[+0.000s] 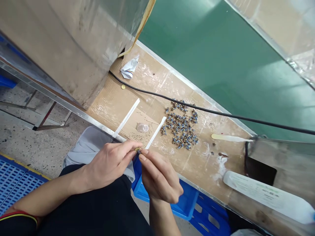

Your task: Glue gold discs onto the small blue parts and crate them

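Note:
My left hand [110,162] and my right hand [158,175] meet fingertip to fingertip just off the workbench's near edge. Together they pinch one small blue-and-brass part [138,150]. A heap of several like parts [182,126] lies on the brown bench top [197,160] beyond my right hand. A small clear round piece [142,127] sits on a cardboard patch framed by two white strips [126,118], right in front of my fingertips.
A black cable [209,110] runs across the bench beside a green conveyor belt [233,59]. A white bottle [268,196] lies at the right, a crumpled wrapper [129,68] at the back. A blue bin [184,203] sits under the bench edge.

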Demonstrator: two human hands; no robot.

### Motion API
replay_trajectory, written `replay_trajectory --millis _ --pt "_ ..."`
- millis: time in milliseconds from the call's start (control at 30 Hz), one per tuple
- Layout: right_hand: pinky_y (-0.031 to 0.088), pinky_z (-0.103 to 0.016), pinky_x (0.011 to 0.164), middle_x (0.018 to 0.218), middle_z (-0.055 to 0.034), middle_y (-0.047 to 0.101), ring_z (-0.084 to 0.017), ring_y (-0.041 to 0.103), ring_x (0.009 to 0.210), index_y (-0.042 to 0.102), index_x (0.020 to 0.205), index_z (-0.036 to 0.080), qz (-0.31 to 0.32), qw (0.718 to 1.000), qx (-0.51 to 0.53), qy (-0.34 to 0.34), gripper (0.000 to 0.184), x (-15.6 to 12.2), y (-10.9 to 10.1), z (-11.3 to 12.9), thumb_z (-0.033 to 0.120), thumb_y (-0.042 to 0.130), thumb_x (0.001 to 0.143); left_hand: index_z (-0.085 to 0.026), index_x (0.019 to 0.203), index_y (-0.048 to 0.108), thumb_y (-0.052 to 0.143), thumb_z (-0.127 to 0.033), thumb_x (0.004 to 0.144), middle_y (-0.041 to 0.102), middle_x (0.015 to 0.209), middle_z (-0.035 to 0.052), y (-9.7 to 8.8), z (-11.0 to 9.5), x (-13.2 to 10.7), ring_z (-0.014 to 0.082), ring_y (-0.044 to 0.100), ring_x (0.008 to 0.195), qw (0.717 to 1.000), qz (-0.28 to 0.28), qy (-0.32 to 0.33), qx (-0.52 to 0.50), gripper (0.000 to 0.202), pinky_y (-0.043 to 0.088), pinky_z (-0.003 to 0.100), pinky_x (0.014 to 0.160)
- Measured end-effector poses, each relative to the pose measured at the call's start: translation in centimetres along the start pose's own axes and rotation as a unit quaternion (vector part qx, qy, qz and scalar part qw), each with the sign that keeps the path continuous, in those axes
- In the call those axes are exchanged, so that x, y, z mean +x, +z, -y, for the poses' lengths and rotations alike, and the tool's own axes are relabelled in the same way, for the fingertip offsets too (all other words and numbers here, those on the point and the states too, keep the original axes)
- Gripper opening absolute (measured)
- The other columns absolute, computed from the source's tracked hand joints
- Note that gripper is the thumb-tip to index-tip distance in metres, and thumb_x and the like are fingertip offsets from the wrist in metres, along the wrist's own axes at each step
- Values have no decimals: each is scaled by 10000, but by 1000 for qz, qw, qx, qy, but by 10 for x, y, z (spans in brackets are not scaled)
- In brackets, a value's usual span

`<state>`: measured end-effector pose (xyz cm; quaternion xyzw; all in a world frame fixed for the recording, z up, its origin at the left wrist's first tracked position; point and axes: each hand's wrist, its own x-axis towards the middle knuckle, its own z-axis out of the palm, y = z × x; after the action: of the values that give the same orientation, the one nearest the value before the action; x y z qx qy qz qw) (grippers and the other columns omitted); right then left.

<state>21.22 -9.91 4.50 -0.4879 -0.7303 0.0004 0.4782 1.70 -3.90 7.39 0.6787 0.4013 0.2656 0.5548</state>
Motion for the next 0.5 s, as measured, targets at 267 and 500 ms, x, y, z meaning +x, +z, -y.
replay_trajectory --millis 267,500 --pt "808 -453 915 1340 -83 847 -311 877 1105 784 1444 269 36 999 -7 -2 540 -10 -10 6 42 869 961 -256 1271 731 634 -114 1090 879 1121 -16 4 -2 -2 170 863 987 999 -33 23 20 249 652 250 863" --pt "814 -438 859 1288 -84 860 -310 875 1092 804 1406 251 25 1000 -8 -7 492 -10 -6 7 29 846 969 -248 1189 755 646 -90 1063 869 1009 -21 8 -3 -1 163 858 900 997 -65 40 32 229 651 246 790"
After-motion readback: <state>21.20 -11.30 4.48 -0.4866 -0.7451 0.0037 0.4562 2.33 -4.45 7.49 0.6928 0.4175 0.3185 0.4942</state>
